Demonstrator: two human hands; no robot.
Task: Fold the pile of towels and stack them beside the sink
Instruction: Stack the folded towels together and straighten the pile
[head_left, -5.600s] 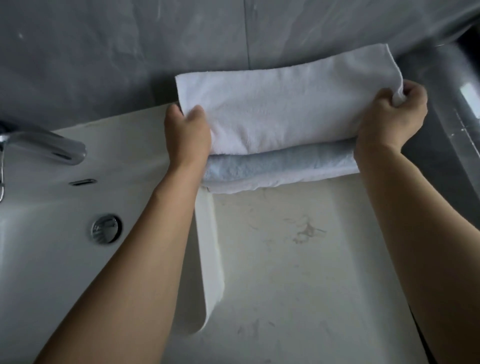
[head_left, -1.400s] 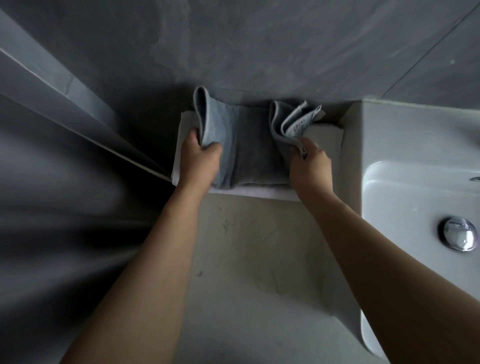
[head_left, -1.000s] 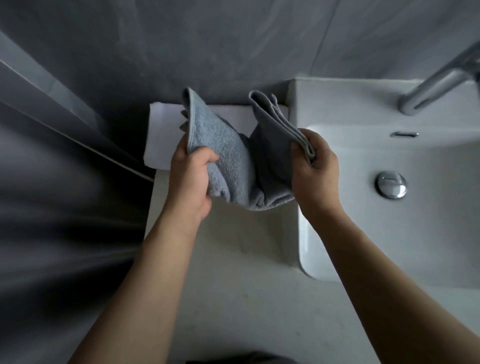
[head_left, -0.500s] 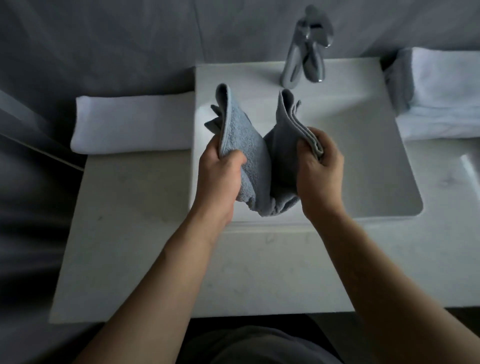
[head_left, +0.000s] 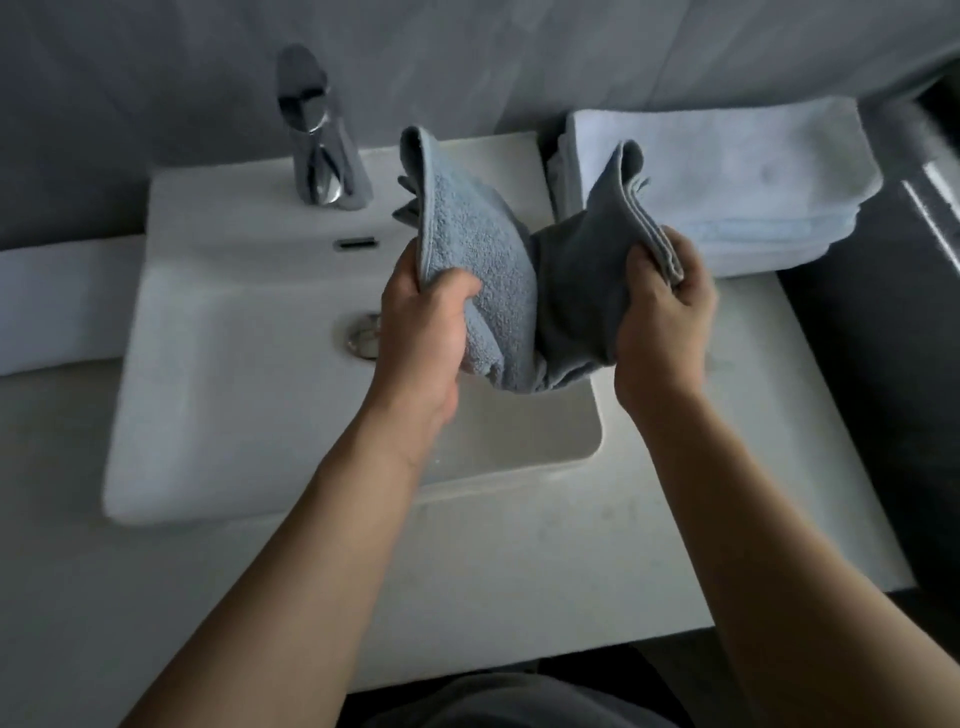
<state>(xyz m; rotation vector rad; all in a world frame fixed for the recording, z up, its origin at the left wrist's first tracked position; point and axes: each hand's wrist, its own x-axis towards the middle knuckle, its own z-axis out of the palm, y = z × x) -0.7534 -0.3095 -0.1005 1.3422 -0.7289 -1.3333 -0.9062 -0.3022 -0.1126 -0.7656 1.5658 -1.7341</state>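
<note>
Currently I hold one small blue-grey terry towel in the air above the white rectangular ceramic sink, in the centre of the frame. My left hand grips its left end, fingers curled round the cloth; my right hand pinches the stacked hem edges of its right end. The towel sags in a V between them, bottom hanging over the basin; not yet folded.

Done so far, by my reading: a stack of folded pale white and light-blue towels lies on the pale stone counter at upper right, just beside the sink, against the grey wall. The layer count is too blurred to tell.

Left: fold this towel and set it on the stack. A white folded towel lies at the left edge of the frame, on the sink's other side; whether it needs folding I cannot tell. The chrome faucet stands at upper centre-left.
</note>
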